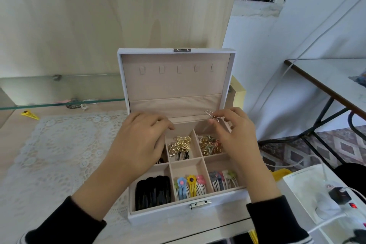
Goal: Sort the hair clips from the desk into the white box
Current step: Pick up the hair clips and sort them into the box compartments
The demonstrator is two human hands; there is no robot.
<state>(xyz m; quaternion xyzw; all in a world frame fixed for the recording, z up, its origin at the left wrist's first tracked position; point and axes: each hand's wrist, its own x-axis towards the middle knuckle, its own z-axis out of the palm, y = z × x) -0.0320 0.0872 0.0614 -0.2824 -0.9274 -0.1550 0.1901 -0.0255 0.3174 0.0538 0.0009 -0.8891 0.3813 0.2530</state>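
Note:
The white box (pixel 178 215) stands open on the desk, its lid upright. Its compartments hold black clips (pixel 152 192), flower clips (pixel 190 184), striped clips (pixel 224 180), gold clips (pixel 181 145) and mixed metal clips (pixel 208 144). My right hand (pixel 235 134) pinches a silver wire hair clip (pixel 212 116) above the back right compartment. My left hand (pixel 138 140) hovers palm down over the back left compartment, fingers curled, hiding what lies there. A yellow clip (pixel 29 114) lies far left on the desk.
A lace mat (pixel 59 154) covers the desk left of the box. A glass shelf (pixel 49 104) with small items runs behind. A power strip with plugs (pixel 336 200) sits at the right. A second table (pixel 326 79) stands further right.

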